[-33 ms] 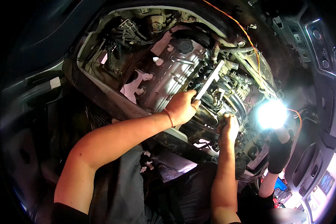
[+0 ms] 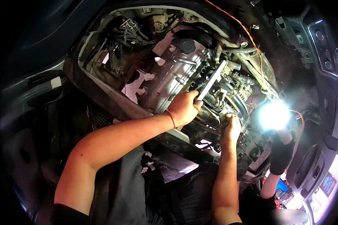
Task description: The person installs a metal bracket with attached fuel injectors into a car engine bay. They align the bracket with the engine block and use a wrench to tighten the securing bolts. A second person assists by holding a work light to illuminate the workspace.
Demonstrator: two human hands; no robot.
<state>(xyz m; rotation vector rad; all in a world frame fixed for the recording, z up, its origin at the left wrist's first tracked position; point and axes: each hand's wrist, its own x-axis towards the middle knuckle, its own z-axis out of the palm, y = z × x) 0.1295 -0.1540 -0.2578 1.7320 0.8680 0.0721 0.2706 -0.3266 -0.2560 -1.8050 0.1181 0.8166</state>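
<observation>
My left hand [image 2: 184,108] is closed round the near end of a long, flat, pale metal bar [image 2: 211,85]. The bar slants away to the upper right, and its far end lies among the engine parts. To the right and nearer, my right hand [image 2: 230,129] is closed with thumb and fingers together, low beside the engine's hoses. What it grips, if anything, is hidden. Left of the bar lies the silver engine cover [image 2: 165,84] with a black oil cap [image 2: 186,47]. A curved dark hose [image 2: 239,106] passes just above my right hand.
At the right, another person's black-gloved hand [image 2: 281,155] holds a bright work lamp [image 2: 274,115]. An orange wire [image 2: 253,43] hangs across the upper right. The opening's metal rim [image 2: 112,93] surrounds the engine; a wiring bundle [image 2: 133,32] lies far left inside it.
</observation>
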